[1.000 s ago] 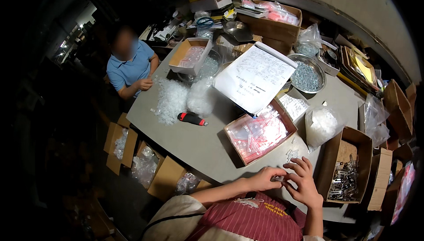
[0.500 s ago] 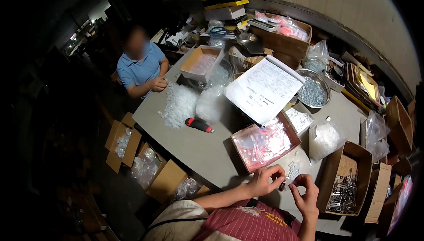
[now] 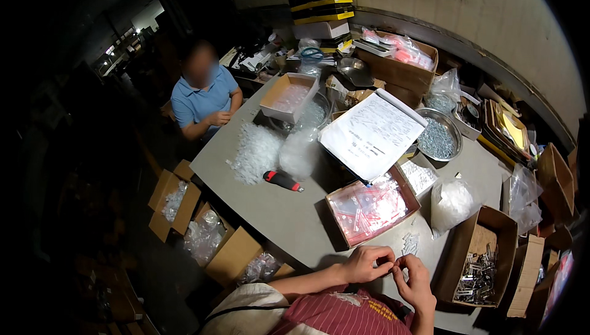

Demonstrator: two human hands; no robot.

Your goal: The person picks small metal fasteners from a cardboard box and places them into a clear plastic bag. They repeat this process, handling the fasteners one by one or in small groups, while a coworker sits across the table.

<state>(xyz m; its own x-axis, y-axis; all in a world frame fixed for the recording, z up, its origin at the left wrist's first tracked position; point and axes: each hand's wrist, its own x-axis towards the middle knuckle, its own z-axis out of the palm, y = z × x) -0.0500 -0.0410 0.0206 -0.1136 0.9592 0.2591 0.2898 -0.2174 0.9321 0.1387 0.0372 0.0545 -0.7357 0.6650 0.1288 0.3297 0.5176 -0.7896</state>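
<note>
Over the table's near edge, my left hand is closed in a pinch, thumb against forefinger. My right hand meets it, its fingertips also pinched together. Whatever small piece sits between the fingertips is covered and too small to name. Just beyond the hands lies a little pile of small clear pieces. Farther off is a shallow cardboard box holding flat clear and red-edged plastic pieces. To the right of my right hand stands a brown box of metal clips.
A clipboard with written sheets leans over the shallow box. A red-and-black power screwdriver lies near a heap of translucent pieces. A bag of white pieces and a metal bowl stand right. A person in blue sits across.
My hands have come together; the right fingertips now touch the left ones. A small dark piece seen at my left fingertips is now hidden. The view has shifted slightly.
</note>
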